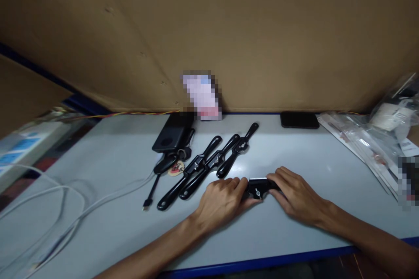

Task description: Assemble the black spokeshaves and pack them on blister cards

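Note:
Both my hands grip a black spokeshave [258, 189] low over the front part of the grey table [131, 226]. My left hand [221, 198] is wrapped round one handle, its thumb stretched below the metal body. Around the opposite handle are the fingers of my right hand [293, 192]. A bright blade edge and a thumbscrew show on the body between them; most of both handles is hidden. Left of and beyond my hands lie three more black spokeshaves: a near-left one [190, 172], a middle one [211, 165] and a far-right one [238, 150].
Behind them sit a black power bank [172, 133] and a short black USB cable [152, 189]. A dark phone [299, 120] lies by the cardboard wall [262, 43]. Plastic packets [363, 148] cover the right side; white cables [81, 209] loop across the left.

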Available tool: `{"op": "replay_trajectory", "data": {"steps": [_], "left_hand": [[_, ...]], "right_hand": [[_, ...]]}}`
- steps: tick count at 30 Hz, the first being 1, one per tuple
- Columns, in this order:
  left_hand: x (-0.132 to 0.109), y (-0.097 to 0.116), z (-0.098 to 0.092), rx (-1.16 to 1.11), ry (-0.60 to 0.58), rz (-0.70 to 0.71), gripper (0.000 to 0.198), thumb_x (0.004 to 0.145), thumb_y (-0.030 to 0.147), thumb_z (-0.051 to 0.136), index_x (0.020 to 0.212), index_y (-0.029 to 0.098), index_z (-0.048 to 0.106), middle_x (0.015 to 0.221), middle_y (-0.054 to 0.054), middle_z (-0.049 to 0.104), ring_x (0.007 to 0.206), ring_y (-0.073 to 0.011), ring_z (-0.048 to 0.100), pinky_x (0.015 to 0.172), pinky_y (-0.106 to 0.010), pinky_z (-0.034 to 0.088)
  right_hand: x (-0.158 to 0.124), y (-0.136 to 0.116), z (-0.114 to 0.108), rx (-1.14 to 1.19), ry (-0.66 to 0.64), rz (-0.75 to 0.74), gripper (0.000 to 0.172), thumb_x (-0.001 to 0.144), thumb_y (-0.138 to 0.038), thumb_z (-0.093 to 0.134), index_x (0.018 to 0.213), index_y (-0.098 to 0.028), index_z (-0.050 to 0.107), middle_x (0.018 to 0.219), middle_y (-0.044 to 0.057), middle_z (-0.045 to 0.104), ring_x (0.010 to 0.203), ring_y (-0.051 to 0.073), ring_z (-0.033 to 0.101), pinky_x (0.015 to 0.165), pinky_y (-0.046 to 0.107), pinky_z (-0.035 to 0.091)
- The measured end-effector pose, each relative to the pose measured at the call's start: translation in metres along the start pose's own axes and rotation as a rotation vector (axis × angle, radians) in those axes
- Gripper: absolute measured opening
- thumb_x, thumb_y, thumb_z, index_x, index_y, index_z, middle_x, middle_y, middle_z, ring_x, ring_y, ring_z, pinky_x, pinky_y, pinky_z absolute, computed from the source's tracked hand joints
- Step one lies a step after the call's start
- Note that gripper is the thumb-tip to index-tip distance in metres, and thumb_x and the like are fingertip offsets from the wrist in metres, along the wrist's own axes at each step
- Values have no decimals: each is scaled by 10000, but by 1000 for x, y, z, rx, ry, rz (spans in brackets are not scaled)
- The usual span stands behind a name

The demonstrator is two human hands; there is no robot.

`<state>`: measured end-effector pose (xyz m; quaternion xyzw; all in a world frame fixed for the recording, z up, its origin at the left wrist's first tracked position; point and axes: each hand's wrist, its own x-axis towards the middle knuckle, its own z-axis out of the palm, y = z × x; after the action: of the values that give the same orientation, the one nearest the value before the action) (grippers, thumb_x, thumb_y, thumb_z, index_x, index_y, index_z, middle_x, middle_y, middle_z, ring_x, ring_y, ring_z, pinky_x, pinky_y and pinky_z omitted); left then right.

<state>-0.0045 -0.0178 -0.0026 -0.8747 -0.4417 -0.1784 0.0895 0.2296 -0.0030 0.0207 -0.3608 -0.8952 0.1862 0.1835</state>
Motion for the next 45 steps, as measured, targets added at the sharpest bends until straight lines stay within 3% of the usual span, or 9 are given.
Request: {"op": "replay_trajectory", "data": {"steps": [5,10,18,24,28,31,35,45], "left_hand": [[1,0,0,7,-81,-29,520,925,665,487,746,187,586,552,-19,623,466,-199,621,439,-304,294],[2,0,-2,17,-123,-66,516,903,669,512,742,186,600,547,-25,630,488,-215,639,443,-310,306],[0,-2,0,-9,-67,-32,531,916,666,496,727,180,595,549,-25,619,482,-195,622,461,-302,328],[0,-3,-1,-3,-54,-31,516,926,651,493,736,183,597,566,-24,623,481,-189,607,463,-303,323],[1,-3,-1,-12,-60,-6,513,935,646,481,755,181,600,568,-24,625,483,-183,603,465,-294,321],[2,-3,-1,-11,-36,15,530,962,635,431,746,179,593,562,-25,621,468,-181,596,452,-294,308],[2,-2,-2,-23,-22,23,559,985,628,373,735,178,591,558,-32,620,455,-182,583,442,-299,297],[2,-2,-2,-45,-37,12,562,975,643,390,733,179,595,547,-29,615,453,-165,569,458,-286,282]], "right_hand": [[1,1,3,-45,-1,-56,186,999,-183,454,1115,-126,589,917,99,604,830,225,541,707,367,518],[-1,1,7,-8,33,-21,199,1004,-192,455,1102,-131,617,882,79,595,817,211,537,699,354,517],[-2,0,7,-34,60,-50,206,1003,-192,446,1093,-129,620,875,80,598,807,207,535,696,353,524],[0,-4,-5,-20,16,-12,255,969,-214,519,1194,-127,601,951,99,599,879,226,536,766,395,532],[3,-4,-14,-51,119,-149,301,982,-213,526,1266,-162,609,985,98,598,891,213,520,789,385,503],[6,-6,-13,-67,117,-263,259,997,-233,522,1206,-194,668,950,86,603,861,201,507,732,336,480],[10,-7,-6,-83,110,-263,222,1007,-252,509,1061,-194,716,899,74,598,829,190,497,699,310,453],[20,-7,-3,-343,123,-440,242,1017,-247,496,883,-138,665,775,48,562,739,182,451,644,320,377]]}}
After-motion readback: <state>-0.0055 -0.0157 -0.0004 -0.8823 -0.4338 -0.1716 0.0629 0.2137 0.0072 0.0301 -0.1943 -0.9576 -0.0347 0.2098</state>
